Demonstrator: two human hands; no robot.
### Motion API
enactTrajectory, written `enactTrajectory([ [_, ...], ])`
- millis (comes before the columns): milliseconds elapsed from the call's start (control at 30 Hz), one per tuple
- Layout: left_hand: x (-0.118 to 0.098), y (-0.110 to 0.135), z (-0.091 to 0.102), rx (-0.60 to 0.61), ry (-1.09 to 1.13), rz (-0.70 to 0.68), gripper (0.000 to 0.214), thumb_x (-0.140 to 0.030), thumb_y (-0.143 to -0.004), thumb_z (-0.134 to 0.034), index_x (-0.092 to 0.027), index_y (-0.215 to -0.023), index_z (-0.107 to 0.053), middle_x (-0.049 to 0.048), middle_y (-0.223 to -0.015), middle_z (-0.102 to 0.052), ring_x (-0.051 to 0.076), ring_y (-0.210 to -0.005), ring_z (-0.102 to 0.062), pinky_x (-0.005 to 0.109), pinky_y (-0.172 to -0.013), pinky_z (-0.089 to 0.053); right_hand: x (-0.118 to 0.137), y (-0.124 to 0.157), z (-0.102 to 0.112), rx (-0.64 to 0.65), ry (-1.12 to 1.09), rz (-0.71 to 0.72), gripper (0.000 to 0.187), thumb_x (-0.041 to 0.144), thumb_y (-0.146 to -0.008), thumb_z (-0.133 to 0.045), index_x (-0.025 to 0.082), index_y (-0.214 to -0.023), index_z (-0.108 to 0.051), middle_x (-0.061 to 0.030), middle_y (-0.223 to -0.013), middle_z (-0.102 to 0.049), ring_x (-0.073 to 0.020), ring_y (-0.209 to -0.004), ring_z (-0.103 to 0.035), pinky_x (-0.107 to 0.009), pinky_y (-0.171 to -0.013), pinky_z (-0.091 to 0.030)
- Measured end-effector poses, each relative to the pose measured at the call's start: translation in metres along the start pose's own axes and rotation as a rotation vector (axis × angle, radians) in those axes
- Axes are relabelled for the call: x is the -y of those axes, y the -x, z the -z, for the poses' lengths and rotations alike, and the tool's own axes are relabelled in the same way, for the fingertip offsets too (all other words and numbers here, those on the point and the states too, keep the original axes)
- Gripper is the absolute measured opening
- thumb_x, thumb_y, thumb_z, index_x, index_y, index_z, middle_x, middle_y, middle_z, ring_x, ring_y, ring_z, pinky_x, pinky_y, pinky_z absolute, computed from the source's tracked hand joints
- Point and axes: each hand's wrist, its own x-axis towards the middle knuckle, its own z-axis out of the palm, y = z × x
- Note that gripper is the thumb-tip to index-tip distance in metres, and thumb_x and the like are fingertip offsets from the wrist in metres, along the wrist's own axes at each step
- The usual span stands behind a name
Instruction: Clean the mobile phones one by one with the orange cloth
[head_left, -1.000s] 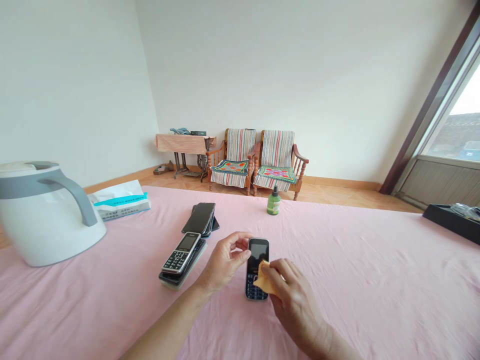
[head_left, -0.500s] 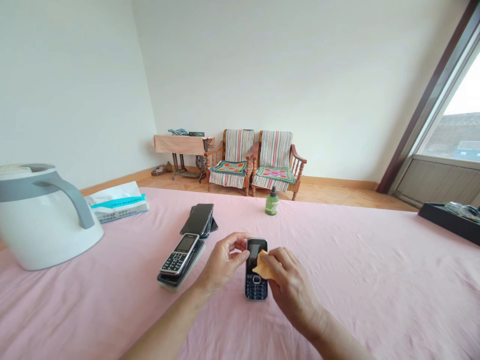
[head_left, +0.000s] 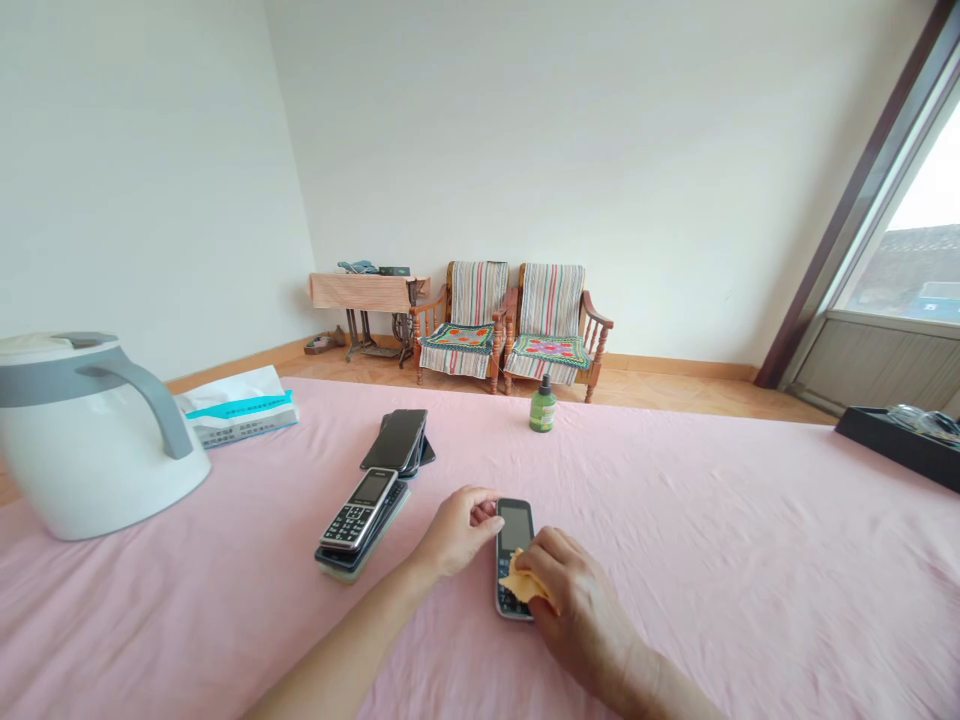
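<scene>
Keypad phone (head_left: 514, 528), head view: lies nearer the wearer than the green bottle (head_left: 541, 406). Within the last half second it has shifted farther from that bottle, and the yellow cloth (head_left: 519, 584) has passed from screen to keys; wiping appears to have moved on. Right hand (head_left: 583, 608): fingers closed on the cloth, over the keys. Left hand (head_left: 463, 532): fingers half-curled at the phone's upper edge; grip cannot be told.

Cloth (head_left: 520, 585) matt, phone (head_left: 515, 530) smooth and glossy (plastic-looking).
</scene>
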Motion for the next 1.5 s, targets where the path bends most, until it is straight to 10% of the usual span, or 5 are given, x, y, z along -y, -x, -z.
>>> enactTrajectory([
  [233,-0.012,0.016,0.027,0.271,-0.225,-0.054,0.117,-0.039,-0.049,-0.084,-0.025,-0.144,-0.017,0.014,-0.138,-0.043,0.034,-0.127,-0.034,0.05,-0.104,-0.022,-0.004,-0.002,0.011,0.081,-0.129,-0.075,0.036,-0.005,-0.061,-0.044,0.021,-0.08,-0.061,-0.0018,-0.083,-0.055,-0.0152,-0.074,-0.053,-0.025,-0.064,-0.041],
  [467,-0.008,0.02,0.019,0.317,-0.374,-0.153,0.136,-0.043,-0.045,-0.083,-0.027,-0.144,0.008,0.016,-0.147,-0.026,0.038,-0.13,-0.026,0.057,-0.104,-0.014,-0.025,-0.035,0.01,0.059,-0.029,-0.004,0.035,-0.005,-0.062,-0.043,0.019,-0.079,-0.063,-0.0016,-0.079,-0.054,-0.0139,-0.073,-0.054,-0.024,-0.066,-0.041],
  [1500,-0.013,0.018,0.015,0.281,-0.596,-0.155,0.108,-0.056,-0.04,-0.079,-0.02,-0.132,-0.034,0.0159,-0.136,-0.037,0.039,-0.127,-0.031,0.055,-0.105,-0.02,-0.012,-0.037,0.017,0.18,-0.053,0.024,0.03,-0.002,-0.062,-0.044,0.018,-0.074,-0.062,-0.0018,-0.079,-0.055,-0.0139,-0.074,-0.052,-0.023,-0.064,-0.039],
])
